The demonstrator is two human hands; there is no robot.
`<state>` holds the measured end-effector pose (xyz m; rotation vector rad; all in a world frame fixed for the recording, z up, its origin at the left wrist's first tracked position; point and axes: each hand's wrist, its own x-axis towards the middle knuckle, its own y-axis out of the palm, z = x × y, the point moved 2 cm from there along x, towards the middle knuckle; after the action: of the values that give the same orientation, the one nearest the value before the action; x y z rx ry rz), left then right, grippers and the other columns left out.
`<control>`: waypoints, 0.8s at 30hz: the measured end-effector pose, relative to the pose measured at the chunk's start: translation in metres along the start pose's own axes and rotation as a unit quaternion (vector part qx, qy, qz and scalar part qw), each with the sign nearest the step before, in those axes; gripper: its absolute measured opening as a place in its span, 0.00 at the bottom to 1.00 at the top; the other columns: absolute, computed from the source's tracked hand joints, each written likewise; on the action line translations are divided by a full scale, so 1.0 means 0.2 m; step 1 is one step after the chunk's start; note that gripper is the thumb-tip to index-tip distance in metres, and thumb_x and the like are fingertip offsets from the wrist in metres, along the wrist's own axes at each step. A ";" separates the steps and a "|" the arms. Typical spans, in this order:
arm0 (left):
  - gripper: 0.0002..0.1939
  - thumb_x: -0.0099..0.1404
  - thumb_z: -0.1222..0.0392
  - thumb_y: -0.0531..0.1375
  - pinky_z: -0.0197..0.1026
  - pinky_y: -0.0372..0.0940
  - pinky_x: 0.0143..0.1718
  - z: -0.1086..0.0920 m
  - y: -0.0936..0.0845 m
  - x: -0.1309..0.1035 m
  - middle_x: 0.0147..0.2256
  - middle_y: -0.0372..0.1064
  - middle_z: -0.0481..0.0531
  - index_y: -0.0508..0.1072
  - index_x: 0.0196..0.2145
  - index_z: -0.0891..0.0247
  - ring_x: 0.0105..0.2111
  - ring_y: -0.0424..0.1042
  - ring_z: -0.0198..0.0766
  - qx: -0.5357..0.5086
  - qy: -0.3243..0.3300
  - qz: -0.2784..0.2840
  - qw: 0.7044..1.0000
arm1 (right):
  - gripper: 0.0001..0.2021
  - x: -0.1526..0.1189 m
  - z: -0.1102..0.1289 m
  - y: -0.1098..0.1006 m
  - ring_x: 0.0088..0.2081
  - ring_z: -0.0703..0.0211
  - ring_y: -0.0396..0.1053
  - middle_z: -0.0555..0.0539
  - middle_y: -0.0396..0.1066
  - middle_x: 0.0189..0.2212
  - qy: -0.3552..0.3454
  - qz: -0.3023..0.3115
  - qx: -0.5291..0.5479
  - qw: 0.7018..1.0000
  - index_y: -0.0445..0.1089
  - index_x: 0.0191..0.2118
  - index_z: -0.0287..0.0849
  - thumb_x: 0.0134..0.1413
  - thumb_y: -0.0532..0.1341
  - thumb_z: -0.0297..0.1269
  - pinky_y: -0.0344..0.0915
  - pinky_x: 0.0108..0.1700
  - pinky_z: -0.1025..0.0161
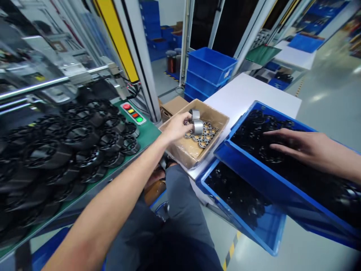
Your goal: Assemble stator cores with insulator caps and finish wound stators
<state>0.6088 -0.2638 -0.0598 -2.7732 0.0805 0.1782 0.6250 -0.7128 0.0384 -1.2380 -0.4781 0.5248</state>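
My left hand [178, 128] is closed on two silver metal rings, which look like motor stator cores; one ring [198, 128] faces me and the other [194, 114] sits just behind it. Both are held above a plastic-lined cardboard box [186, 154], where several similar ring cores [203, 143] lie flat on the bottom. To the right, my right hand [296, 145] reaches over a blue bin [255, 165] full of small black parts [254, 130]. Its thumb and forefinger are stretched apart, close to the parts; the other fingers are partly hidden.
On the left, many black-coated ring cores [76, 137] are piled on a green bench [148, 133] beside a button panel [133, 113]. A lower blue bin [244, 222] holds more black parts. Stacked blue crates [210, 66] stand behind the white table [234, 92]. A yellow-striped post rises ahead.
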 end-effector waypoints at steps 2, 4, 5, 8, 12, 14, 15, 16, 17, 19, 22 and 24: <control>0.28 0.72 0.60 0.66 0.58 0.81 0.61 -0.02 0.08 -0.19 0.60 0.81 0.60 0.72 0.68 0.56 0.57 0.85 0.51 -0.157 -0.013 0.038 0.987 | 0.29 -0.02 -0.01 0.01 0.15 0.64 0.67 0.56 0.71 0.20 -0.053 -0.049 0.013 0.997 0.88 0.65 0.53 0.77 0.70 0.69 0.63 0.17 0.67; 0.37 0.68 0.59 0.67 0.54 0.83 0.51 -0.02 0.15 -0.40 0.59 0.80 0.61 0.65 0.72 0.52 0.49 0.88 0.49 -0.285 -0.035 0.081 0.954 | 0.34 -0.03 -0.01 0.04 0.13 0.64 0.64 0.59 0.68 0.19 -0.090 -0.110 0.003 0.990 0.88 0.63 0.53 0.71 0.72 0.75 0.60 0.14 0.65; 0.39 0.66 0.59 0.68 0.52 0.83 0.46 -0.01 0.18 -0.51 0.58 0.80 0.61 0.65 0.72 0.51 0.47 0.88 0.49 -0.336 -0.046 0.101 0.935 | 0.35 -0.04 -0.02 0.06 0.13 0.62 0.65 0.60 0.69 0.19 -0.091 -0.136 -0.008 0.986 0.88 0.63 0.53 0.68 0.73 0.77 0.60 0.13 0.64; 0.35 0.63 0.51 0.68 0.47 0.79 0.35 0.07 0.24 -0.82 0.54 0.82 0.62 0.70 0.66 0.55 0.42 0.88 0.52 -0.443 -0.073 0.144 0.882 | 0.40 -0.06 -0.04 0.09 0.17 0.59 0.67 0.58 0.73 0.24 -0.065 -0.200 -0.033 0.977 0.87 0.65 0.54 0.62 0.76 0.79 0.59 0.15 0.60; 0.32 0.77 0.29 0.63 0.38 0.65 0.23 0.26 0.25 -1.19 0.42 0.84 0.62 0.78 0.57 0.63 0.27 0.75 0.40 -0.460 -0.128 0.061 0.876 | 0.43 -0.13 0.07 0.06 0.23 0.60 0.68 0.56 0.75 0.29 0.003 -0.290 -0.046 0.956 0.83 0.72 0.60 0.63 0.73 0.82 0.62 0.23 0.58; 0.38 0.77 0.22 0.67 0.36 0.59 0.22 0.36 0.24 -1.34 0.35 0.82 0.57 0.78 0.56 0.64 0.22 0.68 0.35 -0.437 -0.143 -0.006 0.888 | 0.43 -0.18 0.27 0.09 0.27 0.59 0.74 0.53 0.79 0.34 0.051 -0.313 0.015 0.948 0.80 0.76 0.62 0.63 0.78 0.74 0.68 0.29 0.56; 0.39 0.76 0.21 0.68 0.37 0.60 0.23 0.40 0.24 -1.40 0.34 0.82 0.56 0.78 0.56 0.64 0.23 0.70 0.35 -0.431 -0.135 -0.032 0.892 | 0.42 -0.20 0.41 0.13 0.29 0.58 0.77 0.51 0.81 0.36 0.081 -0.316 0.067 0.943 0.79 0.77 0.63 0.62 0.82 0.67 0.72 0.31 0.56; 0.39 0.76 0.22 0.70 0.37 0.64 0.26 0.42 0.23 -1.47 0.36 0.83 0.56 0.77 0.58 0.63 0.25 0.74 0.37 -0.432 -0.115 -0.049 0.893 | 0.42 -0.22 0.58 0.19 0.30 0.57 0.80 0.50 0.82 0.37 0.078 -0.307 0.133 0.939 0.80 0.76 0.63 0.59 0.86 0.60 0.72 0.29 0.56; 0.38 0.77 0.24 0.70 0.39 0.69 0.31 0.43 0.21 -1.52 0.39 0.85 0.57 0.75 0.60 0.61 0.28 0.78 0.39 -0.435 -0.088 -0.060 0.894 | 0.41 -0.23 0.76 0.27 0.31 0.56 0.81 0.48 0.83 0.38 0.059 -0.289 0.189 0.937 0.83 0.73 0.61 0.55 0.89 0.54 0.73 0.28 0.57; 0.36 0.79 0.28 0.71 0.43 0.75 0.41 0.43 0.18 -1.62 0.49 0.86 0.58 0.70 0.67 0.57 0.35 0.84 0.42 -0.442 -0.025 -0.075 0.893 | 0.37 -0.25 1.14 0.46 0.35 0.53 0.86 0.45 0.87 0.46 0.006 -0.255 0.289 0.923 0.85 0.71 0.59 0.57 0.89 0.46 0.82 0.31 0.58; 0.38 0.83 0.32 0.68 0.45 0.76 0.48 0.39 0.12 -1.74 0.52 0.84 0.56 0.65 0.78 0.52 0.39 0.85 0.42 -0.427 0.032 -0.080 0.900 | 0.42 -0.24 1.60 0.75 0.39 0.55 0.88 0.46 0.88 0.57 -0.037 -0.143 0.423 0.894 0.75 0.81 0.62 0.66 0.83 0.36 0.89 0.38 0.60; 0.35 0.87 0.35 0.63 0.45 0.76 0.49 0.37 0.08 -1.80 0.50 0.83 0.55 0.66 0.80 0.53 0.41 0.84 0.42 -0.405 0.034 -0.098 0.908 | 0.41 -0.24 1.78 0.89 0.44 0.53 0.90 0.45 0.86 0.63 -0.073 -0.081 0.478 0.871 0.68 0.85 0.65 0.74 0.76 0.33 0.93 0.46 0.57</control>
<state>0.2417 -0.2413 -0.0857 -3.5877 -0.3302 0.0648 0.3508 -0.4311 -0.0433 -0.2000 -0.3632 0.6028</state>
